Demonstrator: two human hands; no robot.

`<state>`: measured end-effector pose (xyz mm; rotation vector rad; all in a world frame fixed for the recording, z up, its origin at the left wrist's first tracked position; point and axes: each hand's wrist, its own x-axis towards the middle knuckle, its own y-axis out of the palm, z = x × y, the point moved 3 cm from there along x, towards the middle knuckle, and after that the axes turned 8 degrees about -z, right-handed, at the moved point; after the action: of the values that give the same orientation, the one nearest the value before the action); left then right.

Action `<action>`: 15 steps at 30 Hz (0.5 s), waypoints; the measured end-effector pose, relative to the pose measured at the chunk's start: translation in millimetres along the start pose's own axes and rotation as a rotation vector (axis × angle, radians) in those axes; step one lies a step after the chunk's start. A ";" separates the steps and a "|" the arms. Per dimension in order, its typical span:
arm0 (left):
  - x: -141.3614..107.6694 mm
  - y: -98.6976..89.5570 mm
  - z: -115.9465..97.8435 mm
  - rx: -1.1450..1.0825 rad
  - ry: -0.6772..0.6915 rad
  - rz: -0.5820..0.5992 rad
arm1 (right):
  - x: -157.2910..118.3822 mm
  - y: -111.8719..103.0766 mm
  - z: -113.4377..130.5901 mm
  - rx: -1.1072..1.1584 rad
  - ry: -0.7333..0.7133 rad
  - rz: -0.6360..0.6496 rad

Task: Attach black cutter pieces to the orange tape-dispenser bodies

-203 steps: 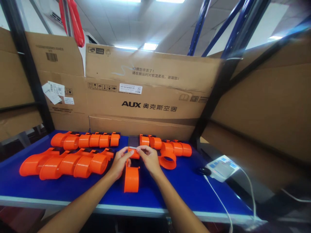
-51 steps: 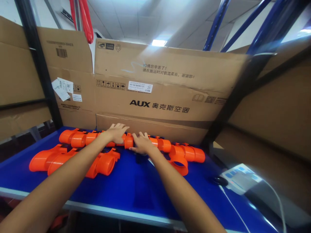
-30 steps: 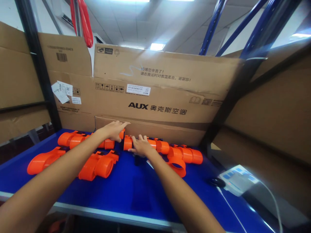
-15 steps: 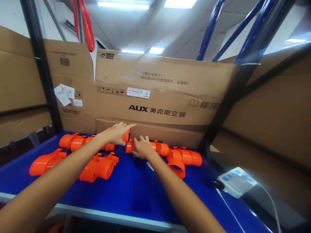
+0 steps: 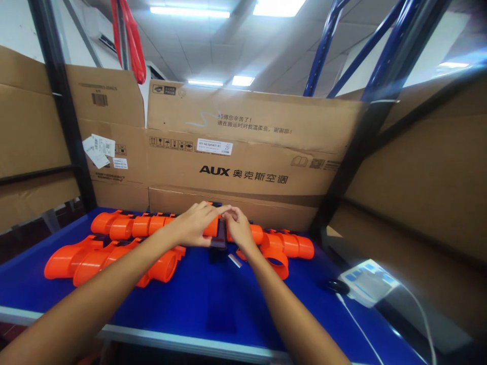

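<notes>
- Left hand (image 5: 194, 223) looks wrapped round an orange ring (image 5: 212, 229) — between the rows, above the blue tabletop (image 5: 182, 294), by a dark block (image 5: 219, 238).
- Right hand (image 5: 239, 228): fingertips bunched at the left's; can't tell if they pinch anything.
- My read: two-handed fingertip work at the ring; next move calls for a steady left grip.
- Versus half a second ago: hands were apart, right over the right-hand row; now they meet.

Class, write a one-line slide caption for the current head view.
Left hand and right hand close together over a blue table, among orange parts, with printed cardboard behind.
</notes>
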<state>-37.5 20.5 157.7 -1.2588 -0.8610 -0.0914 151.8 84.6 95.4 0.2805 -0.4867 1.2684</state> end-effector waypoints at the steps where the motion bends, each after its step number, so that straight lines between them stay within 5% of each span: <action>1: 0.5 5.7 -8.8 -0.004 0.020 -0.001 | -2.3 -3.5 -3.2 0.035 0.041 -0.021; 6: -4.1 28.7 -40.8 -0.096 0.061 -0.053 | -21.0 -18.2 -13.7 0.174 0.144 -0.046; 10: -14.7 44.7 -52.6 -0.311 -0.023 -0.249 | -34.6 -26.4 -16.0 0.344 0.269 -0.046; 15: -21.8 87.6 -37.9 -0.834 -0.630 -0.656 | -49.7 -34.5 -10.0 0.359 0.270 -0.078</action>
<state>11.2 10.0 73.4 -1.7515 -1.8915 -0.6571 176.0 37.6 64.2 0.4178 -0.0145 1.2901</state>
